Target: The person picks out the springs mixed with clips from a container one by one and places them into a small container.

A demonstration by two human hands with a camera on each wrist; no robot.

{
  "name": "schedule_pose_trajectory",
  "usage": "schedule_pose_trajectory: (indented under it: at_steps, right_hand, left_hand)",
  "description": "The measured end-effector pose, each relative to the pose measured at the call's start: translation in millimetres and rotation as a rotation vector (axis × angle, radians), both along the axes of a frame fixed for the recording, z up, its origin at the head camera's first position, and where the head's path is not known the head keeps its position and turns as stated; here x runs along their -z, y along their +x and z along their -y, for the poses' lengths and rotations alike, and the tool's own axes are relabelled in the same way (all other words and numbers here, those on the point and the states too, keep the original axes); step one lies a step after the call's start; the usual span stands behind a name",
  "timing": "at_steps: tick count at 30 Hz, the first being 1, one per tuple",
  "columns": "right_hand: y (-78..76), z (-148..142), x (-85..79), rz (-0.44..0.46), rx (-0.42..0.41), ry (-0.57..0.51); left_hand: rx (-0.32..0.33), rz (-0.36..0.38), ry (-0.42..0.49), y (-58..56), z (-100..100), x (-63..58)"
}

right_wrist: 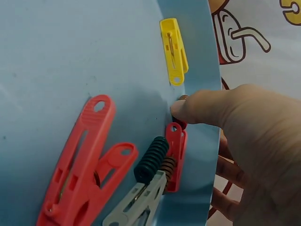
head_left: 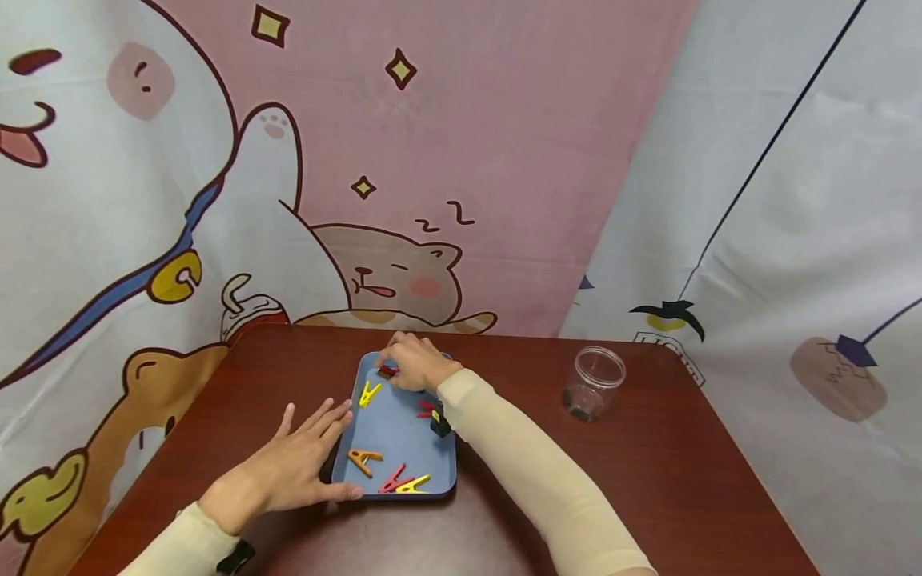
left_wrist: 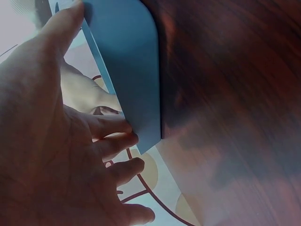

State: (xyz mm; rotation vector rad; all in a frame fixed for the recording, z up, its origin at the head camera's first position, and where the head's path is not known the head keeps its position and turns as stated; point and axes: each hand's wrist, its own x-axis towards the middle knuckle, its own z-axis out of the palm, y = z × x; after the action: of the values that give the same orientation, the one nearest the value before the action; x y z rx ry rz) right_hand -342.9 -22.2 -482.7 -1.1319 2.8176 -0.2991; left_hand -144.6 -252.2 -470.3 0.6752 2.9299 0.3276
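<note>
my left hand [head_left: 298,458], fingers spread, touches the tray [head_left: 403,428]'s left edge; a yellow clip [head_left: 364,394] lies just inside. at the far end my right hand [head_left: 418,364]'s thumb touches a dark piece [head_left: 386,373]; whether pinching, i cannot tell. tabletop [head_left: 519,400] separates tray and jar [head_left: 596,380].

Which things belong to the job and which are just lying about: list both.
Likely in the job:
left hand, touching the blue rectangular plastic tray
right hand, thumb inside it
red and yellow plastic clothespins, dark green coil in it

Likely just lying about:
clear cylindrical plastic jar, untouched; its dark contents may tie it in
cartoon-printed hanging cloth
</note>
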Motion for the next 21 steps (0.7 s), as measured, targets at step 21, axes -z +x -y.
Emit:
schedule_pose_trajectory:
  at_steps: [21]
  right_hand:
    - [-1.0,8.1,3.3,-0.011,-0.007,0.066]
  left_hand:
    - [-0.003,0.003,0.004,0.4,0.5,1.3]
